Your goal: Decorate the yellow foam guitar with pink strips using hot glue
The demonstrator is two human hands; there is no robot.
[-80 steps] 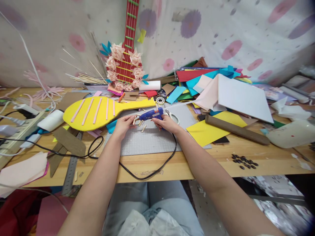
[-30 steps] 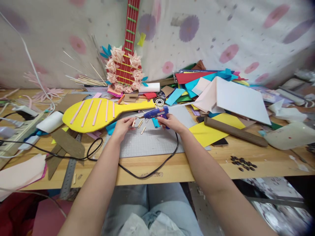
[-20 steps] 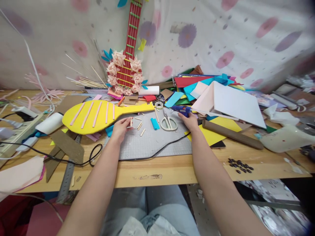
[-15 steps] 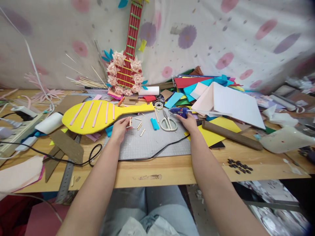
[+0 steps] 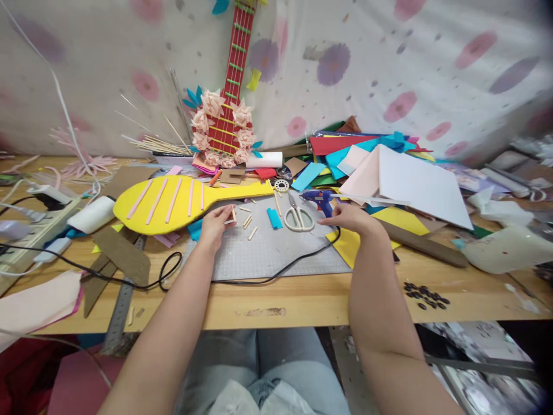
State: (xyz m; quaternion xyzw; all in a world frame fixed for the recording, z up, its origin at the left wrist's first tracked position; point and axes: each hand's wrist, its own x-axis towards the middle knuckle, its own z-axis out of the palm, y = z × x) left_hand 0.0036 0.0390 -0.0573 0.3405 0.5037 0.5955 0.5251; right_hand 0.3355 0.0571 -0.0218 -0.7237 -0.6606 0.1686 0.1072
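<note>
My left hand (image 5: 215,223) rests on the grey cutting mat (image 5: 268,253) and pinches a short wooden stick (image 5: 234,214) just below the neck of a yellow guitar-shaped foam cutout (image 5: 173,200) with pink strips. More short sticks (image 5: 249,222) and a small blue piece (image 5: 273,218) lie on the mat. My right hand (image 5: 353,218) hovers with loosely curled fingers, holding nothing, just right of the white-handled scissors (image 5: 298,218). The blue glue gun (image 5: 317,199) stands free on the mat's far edge, a little beyond that hand.
The glue gun's black cord (image 5: 276,271) runs across the mat to a power strip (image 5: 30,230) at left. Cardboard pieces (image 5: 123,256) and a metal ruler (image 5: 121,305) lie front left. Coloured paper sheets (image 5: 389,167), a brown roll (image 5: 425,246) and dark seeds (image 5: 425,294) fill the right. A red decorated guitar (image 5: 227,115) leans on the wall.
My right hand carried the glue gun from the mat's middle to its far right edge, set it down, let go and drew back. My left hand kept holding its stick.
</note>
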